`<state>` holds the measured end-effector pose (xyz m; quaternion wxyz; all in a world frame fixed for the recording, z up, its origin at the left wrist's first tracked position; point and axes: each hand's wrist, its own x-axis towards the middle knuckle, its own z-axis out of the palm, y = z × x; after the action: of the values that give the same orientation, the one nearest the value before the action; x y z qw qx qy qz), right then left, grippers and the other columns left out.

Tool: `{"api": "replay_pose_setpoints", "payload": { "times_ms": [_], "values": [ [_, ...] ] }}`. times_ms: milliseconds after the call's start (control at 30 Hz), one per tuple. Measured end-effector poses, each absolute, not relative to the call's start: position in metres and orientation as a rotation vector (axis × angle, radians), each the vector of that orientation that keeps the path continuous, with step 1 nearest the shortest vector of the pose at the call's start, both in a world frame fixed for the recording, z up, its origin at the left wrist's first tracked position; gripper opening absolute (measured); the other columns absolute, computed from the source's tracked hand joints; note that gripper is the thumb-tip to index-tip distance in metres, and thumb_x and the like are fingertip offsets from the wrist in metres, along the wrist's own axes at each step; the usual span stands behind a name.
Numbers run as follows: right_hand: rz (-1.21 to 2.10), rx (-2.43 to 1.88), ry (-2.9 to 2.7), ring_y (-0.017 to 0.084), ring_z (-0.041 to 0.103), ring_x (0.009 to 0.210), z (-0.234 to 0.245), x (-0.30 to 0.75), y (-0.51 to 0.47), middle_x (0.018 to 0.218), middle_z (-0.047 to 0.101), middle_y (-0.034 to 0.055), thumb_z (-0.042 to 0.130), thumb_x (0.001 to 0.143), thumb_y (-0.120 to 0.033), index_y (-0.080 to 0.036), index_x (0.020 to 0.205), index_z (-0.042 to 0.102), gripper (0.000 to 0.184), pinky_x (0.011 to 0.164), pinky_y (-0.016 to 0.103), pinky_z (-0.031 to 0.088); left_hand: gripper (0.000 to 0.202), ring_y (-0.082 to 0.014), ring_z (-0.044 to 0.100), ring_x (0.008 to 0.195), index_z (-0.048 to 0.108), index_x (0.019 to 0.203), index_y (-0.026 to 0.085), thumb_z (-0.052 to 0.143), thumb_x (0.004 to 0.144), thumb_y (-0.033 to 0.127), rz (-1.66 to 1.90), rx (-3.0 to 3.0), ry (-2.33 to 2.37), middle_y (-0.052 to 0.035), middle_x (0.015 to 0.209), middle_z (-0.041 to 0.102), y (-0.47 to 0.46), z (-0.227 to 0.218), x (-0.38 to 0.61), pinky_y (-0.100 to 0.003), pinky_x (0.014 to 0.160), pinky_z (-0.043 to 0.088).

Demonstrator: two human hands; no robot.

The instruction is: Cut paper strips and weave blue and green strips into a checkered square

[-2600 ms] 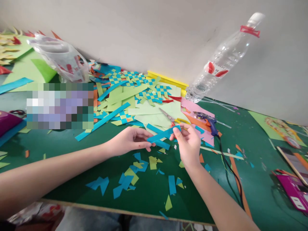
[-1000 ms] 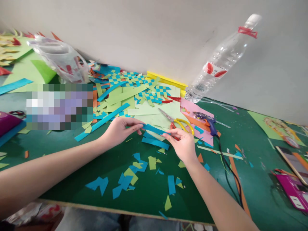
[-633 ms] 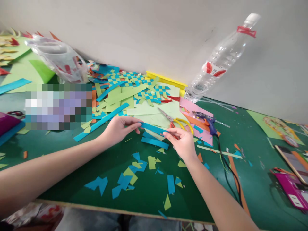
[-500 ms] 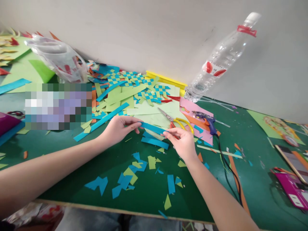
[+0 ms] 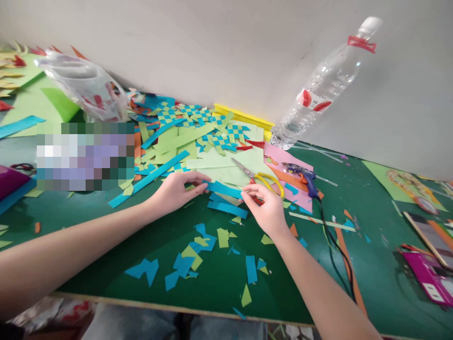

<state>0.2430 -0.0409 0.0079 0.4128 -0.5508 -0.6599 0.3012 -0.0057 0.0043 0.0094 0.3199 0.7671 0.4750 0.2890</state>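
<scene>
A blue paper strip (image 5: 225, 189) is stretched between my two hands just above the table. My left hand (image 5: 180, 190) pinches its left end between thumb and fingers. Its right end is gripped by my right hand (image 5: 264, 206) in the same way. Below the strip lies another blue paper strip (image 5: 228, 209). Scissors (image 5: 264, 182) with yellow and red handles rest behind my right hand, blades pointing up and left. Pale green paper (image 5: 219, 163) lies under the blades.
A glue gun (image 5: 307, 182) with a black cord sits on pink paper at right. A tall clear bottle (image 5: 318, 94) stands by the wall. Woven blue-green paper pieces (image 5: 221, 140) pile up at the back. Paper scraps (image 5: 184, 267) litter the green table (image 5: 212, 297).
The strip between my hands has turned slightly and now sags a little in the middle. My hands have stayed in nearly the same place.
</scene>
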Motion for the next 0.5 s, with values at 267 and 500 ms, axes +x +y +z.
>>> {"api": "replay_pose_setpoints", "payload": {
  "times_ms": [267,500],
  "values": [
    [0.062,-1.401,-2.005,0.017,0.056,0.063,0.0057,0.2441,-0.0395,0.06,0.06,0.0001,0.051,0.09,-0.029,-0.021,0.082,0.066,0.019,0.07,0.034,0.046,0.027,-0.0235,0.059,0.093,0.069,0.095,0.021,0.048,0.092,0.036,0.68,2.621,1.265,-0.0068,0.095,0.068,0.0058,0.0022,-0.006,-0.04,0.084,0.04],
    [0.015,-1.363,-2.165,0.023,0.063,0.088,0.002,0.2447,-0.037,0.088,0.073,0.004,0.055,0.089,-0.031,-0.021,0.09,0.068,0.016,0.085,0.04,0.044,0.027,-0.0242,0.055,0.108,0.065,0.113,0.025,0.048,0.094,0.035,0.641,2.707,1.009,-0.0072,0.115,0.063,0.0006,0.0017,-0.0025,-0.041,0.094,0.04]
  ]
}}
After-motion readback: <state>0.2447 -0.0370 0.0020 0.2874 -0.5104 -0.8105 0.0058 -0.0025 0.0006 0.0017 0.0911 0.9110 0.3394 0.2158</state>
